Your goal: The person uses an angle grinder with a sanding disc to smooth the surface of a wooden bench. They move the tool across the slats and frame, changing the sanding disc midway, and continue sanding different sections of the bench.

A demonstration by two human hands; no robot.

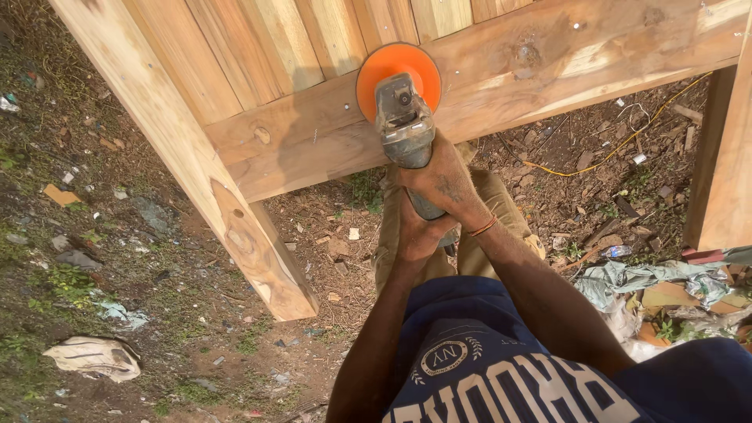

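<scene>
right hand fingers: the right hand (440, 182) was wrapped narrow around the body of the grinder (406, 129), the fingers (415, 174) curled over its grey casing.
left hand fingers: the left hand (417, 232) gripped the rear handle of the same tool, just under the right hand and touching it; the fingers were closed on the handle.
wrist: a thin orange band (484, 226) sat on the right wrist.
tool: the grinder was a grey, dusty angle tool, held out in front of the body and pointing away from the person.
disc: an orange round disc (397, 69) at the front end of the tool lay against the wood; i could not tell how firmly it pressed.
wood: the disc met a wide horizontal beam (548, 74) of pale timber with knots, below a row of upright planks (298, 39).
leg: a thick slanted post (211, 180) ran from the upper left down to the ground, joined to the beam.
second post: another wooden post (724, 157) stood at the right edge.
clothes: the person wore a dark blue shirt (501, 368) and khaki trousers (478, 258).
ground: bare soil (157, 258) with small grass, scraps, a crumpled white bag (94, 356) at lower left, and a yellow cable (619, 145) near the right post.
</scene>
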